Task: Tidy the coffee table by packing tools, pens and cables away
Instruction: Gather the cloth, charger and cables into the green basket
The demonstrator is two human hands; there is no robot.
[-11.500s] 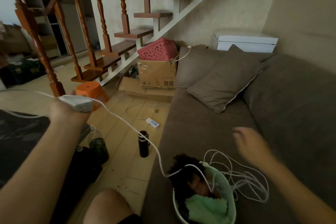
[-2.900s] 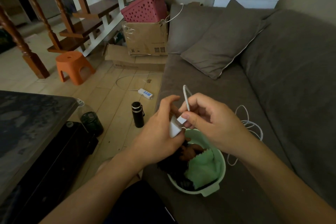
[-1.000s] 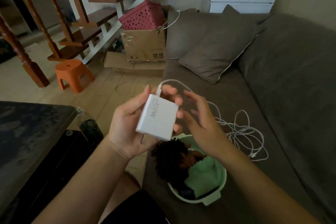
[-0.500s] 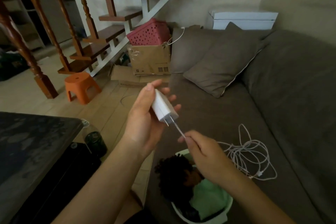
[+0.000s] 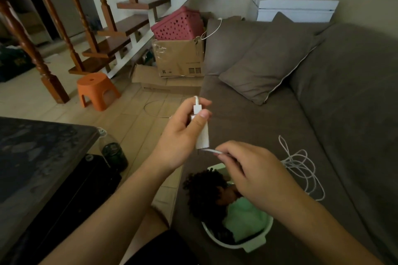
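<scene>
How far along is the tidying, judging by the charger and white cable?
Done: the pale green basin on the sofa already holds a green cloth and something dark. In hand: the left hand grips the white charger while the right hand pinches its cable near the charger's lower end. Left: most of that cable lies in loose loops on the sofa, not yet wound or packed.
</scene>
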